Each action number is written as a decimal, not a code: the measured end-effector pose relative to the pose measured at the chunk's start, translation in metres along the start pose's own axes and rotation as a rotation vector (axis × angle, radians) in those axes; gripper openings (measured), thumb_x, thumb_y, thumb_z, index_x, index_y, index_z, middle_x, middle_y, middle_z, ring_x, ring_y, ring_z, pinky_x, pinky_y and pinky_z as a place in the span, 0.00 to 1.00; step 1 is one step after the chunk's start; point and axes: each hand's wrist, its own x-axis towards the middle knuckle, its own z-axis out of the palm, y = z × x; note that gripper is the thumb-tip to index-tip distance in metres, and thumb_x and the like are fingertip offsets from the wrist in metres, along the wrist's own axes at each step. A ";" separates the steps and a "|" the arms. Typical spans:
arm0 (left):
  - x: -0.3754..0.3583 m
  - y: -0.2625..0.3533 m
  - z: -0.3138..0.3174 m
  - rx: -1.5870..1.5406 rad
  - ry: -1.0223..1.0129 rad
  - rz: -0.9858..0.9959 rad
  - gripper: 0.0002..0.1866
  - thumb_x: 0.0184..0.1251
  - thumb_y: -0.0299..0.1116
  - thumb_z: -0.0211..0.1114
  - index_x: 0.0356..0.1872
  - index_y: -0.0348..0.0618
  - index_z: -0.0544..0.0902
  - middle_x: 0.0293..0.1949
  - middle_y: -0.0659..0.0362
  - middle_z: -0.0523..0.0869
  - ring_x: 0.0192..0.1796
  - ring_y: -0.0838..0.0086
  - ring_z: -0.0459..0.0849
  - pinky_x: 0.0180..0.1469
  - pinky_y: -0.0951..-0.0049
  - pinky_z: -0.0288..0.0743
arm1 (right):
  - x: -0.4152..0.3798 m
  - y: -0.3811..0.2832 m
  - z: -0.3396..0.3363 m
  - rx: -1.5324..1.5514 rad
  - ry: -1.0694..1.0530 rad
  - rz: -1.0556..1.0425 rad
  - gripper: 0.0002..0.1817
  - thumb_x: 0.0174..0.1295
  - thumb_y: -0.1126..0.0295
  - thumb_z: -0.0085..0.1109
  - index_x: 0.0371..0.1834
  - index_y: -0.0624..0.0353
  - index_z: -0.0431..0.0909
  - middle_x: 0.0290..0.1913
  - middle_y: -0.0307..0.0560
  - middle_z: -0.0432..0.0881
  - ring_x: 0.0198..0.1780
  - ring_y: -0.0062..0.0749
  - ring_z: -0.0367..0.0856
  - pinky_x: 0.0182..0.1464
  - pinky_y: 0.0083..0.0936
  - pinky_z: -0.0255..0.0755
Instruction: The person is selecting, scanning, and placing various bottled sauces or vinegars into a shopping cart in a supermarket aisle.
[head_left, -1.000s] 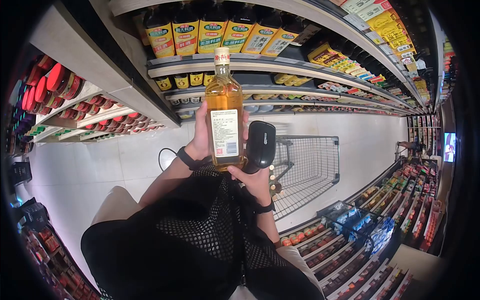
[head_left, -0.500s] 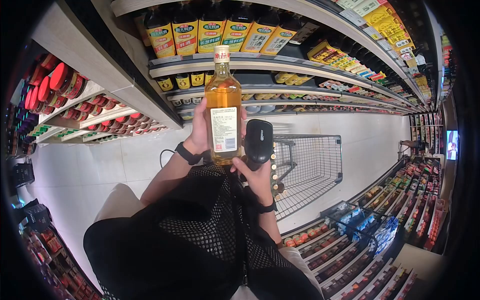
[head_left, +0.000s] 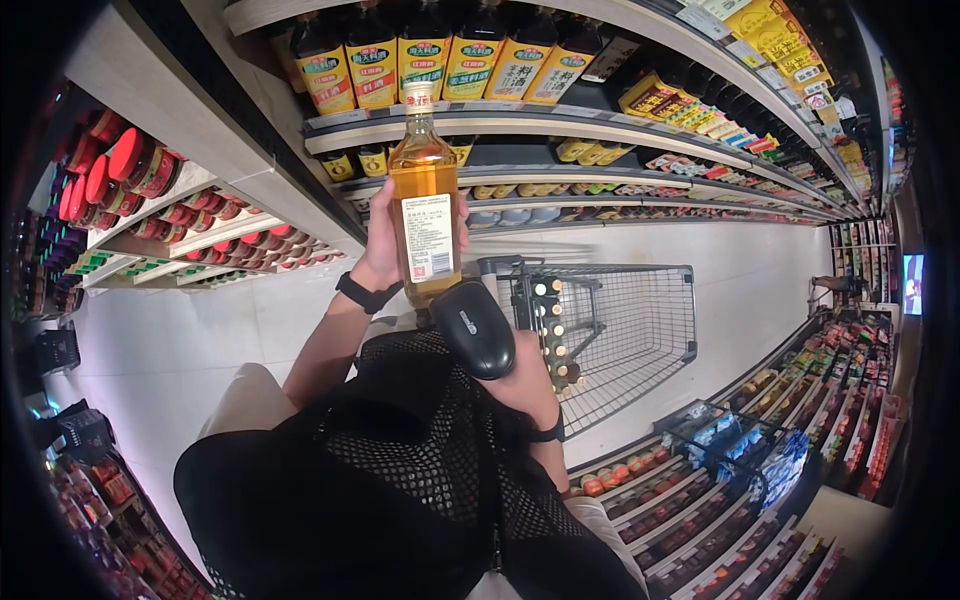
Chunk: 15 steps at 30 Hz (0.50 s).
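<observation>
The left grip (head_left: 383,242) is clamped on a glass bottle (head_left: 424,180), which is located at eleven o'clock from the middle of the view. The palm side of this hand supports the bottle at its nine o'clock edge, and some fingertips (head_left: 462,212) come around to the three o'clock edge. The left forearm (head_left: 328,348) goes up towards one o'clock, with a dark wristband (head_left: 366,293) on it. The bottle is nearly upright, its cap (head_left: 418,97) at twelve o'clock, and its printed label (head_left: 428,238) is turned to the wearer. The right grip (head_left: 528,385) is lower, at five o'clock from the bottle, and it is closed around a black device (head_left: 476,328); most of its fingers are hidden behind. The right forearm (head_left: 550,468) points about eleven o'clock. The rounded head of the device also inclines to eleven o'clock and overlaps the bottle's bottom in the view; whether they touch, I cannot tell. At four o'clock from the bottle there is a wire shopping cart (head_left: 640,275), with capped bottles (head_left: 551,330) at its nine o'clock side.
</observation>
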 end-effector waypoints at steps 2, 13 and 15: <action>-0.001 0.000 0.001 -0.008 -0.001 0.002 0.45 0.66 0.74 0.33 0.57 0.39 0.73 0.41 0.52 0.80 0.35 0.60 0.83 0.38 0.60 0.79 | -0.002 0.001 0.000 -0.069 0.005 -0.001 0.33 0.47 0.66 0.68 0.60 0.61 0.74 0.37 0.54 0.85 0.37 0.51 0.81 0.49 0.37 0.69; -0.001 -0.001 0.012 -0.086 0.029 -0.058 0.47 0.64 0.77 0.30 0.54 0.40 0.74 0.41 0.52 0.79 0.36 0.60 0.82 0.39 0.61 0.78 | -0.002 0.000 0.005 -0.020 0.183 -0.057 0.27 0.48 0.70 0.70 0.54 0.64 0.76 0.37 0.55 0.86 0.36 0.46 0.84 0.44 0.33 0.75; 0.001 -0.003 0.019 -0.092 -0.004 -0.029 0.48 0.66 0.76 0.31 0.60 0.38 0.71 0.44 0.51 0.79 0.38 0.60 0.82 0.40 0.61 0.78 | 0.007 0.002 0.008 0.113 0.358 -0.086 0.18 0.50 0.72 0.74 0.43 0.65 0.79 0.31 0.48 0.86 0.29 0.31 0.84 0.34 0.25 0.76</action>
